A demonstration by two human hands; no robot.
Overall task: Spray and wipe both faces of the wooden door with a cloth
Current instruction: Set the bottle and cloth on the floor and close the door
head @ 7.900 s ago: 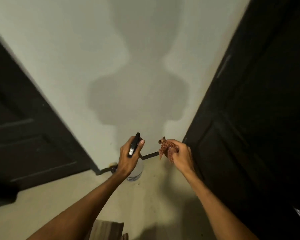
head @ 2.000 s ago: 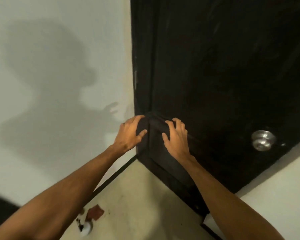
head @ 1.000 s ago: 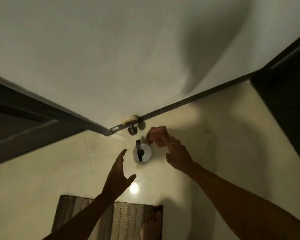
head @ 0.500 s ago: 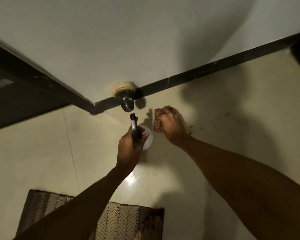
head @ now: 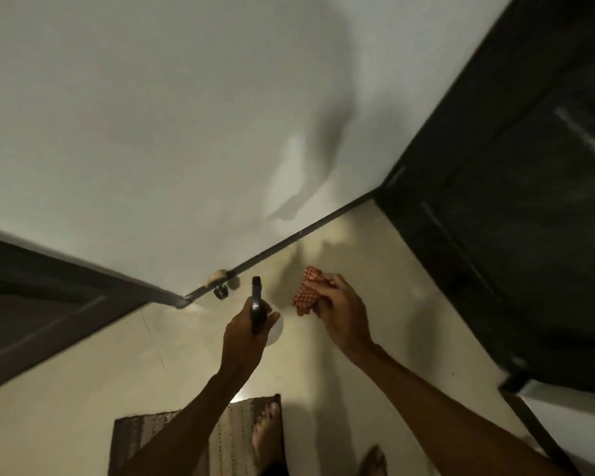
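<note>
My left hand (head: 246, 329) is closed around the black trigger head of a spray bottle (head: 256, 300), whose white body shows just below my fingers, above the floor. To its right, my right hand (head: 337, 312) grips a bunched red-and-white checked cloth (head: 308, 292). The dark wooden door (head: 516, 207) stands on the right, about an arm's length from my right hand, its panelled face towards me. Neither hand touches the door.
A white wall (head: 186, 132) with a black skirting strip (head: 289, 238) faces me. A doorstop (head: 219, 285) sits at its base. Another dark door (head: 31, 310) is at the left. A striped mat (head: 227, 438) and my bare feet lie below on the cream floor.
Both hands have risen from the floor with the bottle and the cloth. The view has pulled back and swung right, so the dark door has come back into sight.
</note>
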